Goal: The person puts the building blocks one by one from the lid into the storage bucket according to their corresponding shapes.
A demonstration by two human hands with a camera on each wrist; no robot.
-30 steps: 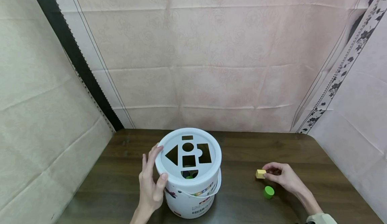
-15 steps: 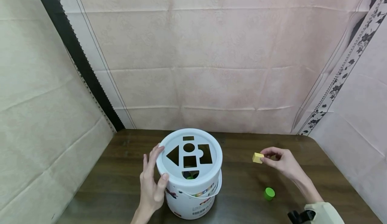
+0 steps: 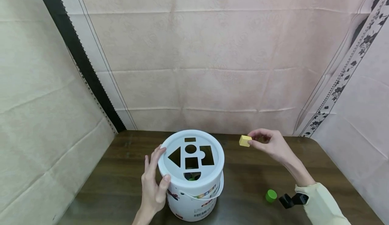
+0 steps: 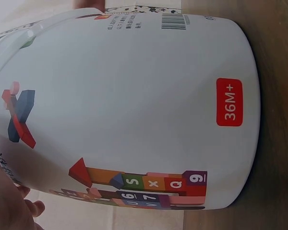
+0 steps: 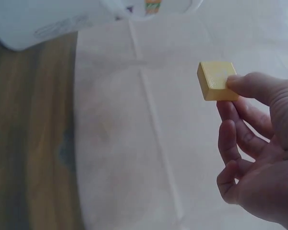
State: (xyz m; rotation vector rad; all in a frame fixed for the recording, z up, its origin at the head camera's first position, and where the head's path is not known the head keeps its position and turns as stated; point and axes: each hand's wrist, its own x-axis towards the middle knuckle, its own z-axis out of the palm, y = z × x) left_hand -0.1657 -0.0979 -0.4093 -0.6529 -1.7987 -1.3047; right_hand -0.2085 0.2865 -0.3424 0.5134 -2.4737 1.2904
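A white bucket (image 3: 186,203) stands upright on the table, its pale blue lid (image 3: 209,176) cut with several shaped holes. My left hand (image 3: 152,189) holds the bucket's left side at the lid, thumb at the front and fingers at the rim. To the bucket's right, my right hand (image 3: 275,145) pinches a yellow block (image 3: 245,141) between thumb and fingers, raised off the table. In the right wrist view the yellow block (image 5: 218,80) shows its square face, with the thumb on it. A green cylinder (image 3: 271,196) lies apart, below the right forearm.
The brown wooden table (image 3: 121,181) ends at cloth hangings (image 3: 212,63) behind and at both sides. The bucket's white handle (image 3: 221,188) hangs down its right side. Something green shows through the lid's front hole. A black device (image 3: 293,200) sits at the right wrist.
My right hand has lifted the yellow block from beside the green cylinder, carrying it up and leftward, closer to the bucket. The left hand keeps its place on the bucket.
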